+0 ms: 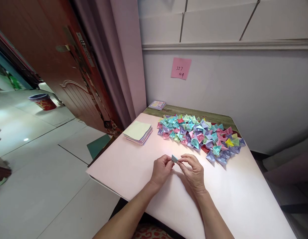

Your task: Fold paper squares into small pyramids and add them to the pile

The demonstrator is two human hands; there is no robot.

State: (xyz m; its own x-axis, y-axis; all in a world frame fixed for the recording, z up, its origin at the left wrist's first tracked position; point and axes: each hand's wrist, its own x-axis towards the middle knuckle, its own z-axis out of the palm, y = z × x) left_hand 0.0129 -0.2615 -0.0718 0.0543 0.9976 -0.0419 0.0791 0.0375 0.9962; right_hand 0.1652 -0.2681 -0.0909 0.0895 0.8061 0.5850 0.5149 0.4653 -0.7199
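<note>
Between my two hands, just above the table, is a small light-blue folded paper piece (174, 159). My left hand (161, 170) pinches its left side between thumb and fingers. On its right side, my right hand (193, 171) pinches it with thumb and forefinger. Beyond my hands lies a spread heap of folded paper boats (195, 141) in blue, purple, pink, green, yellow and red. A stack of square paper sheets (138, 131), pale yellow on top, sits on the table to the left.
The pale pink tabletop (119, 162) reaches back to a wood-patterned strip (208, 115) by the wall. A small printed pack (157, 105) lies at the back left corner. A pink note (181, 68) is stuck on the wall. Left are a wooden door (56, 56) and a bin (44, 101).
</note>
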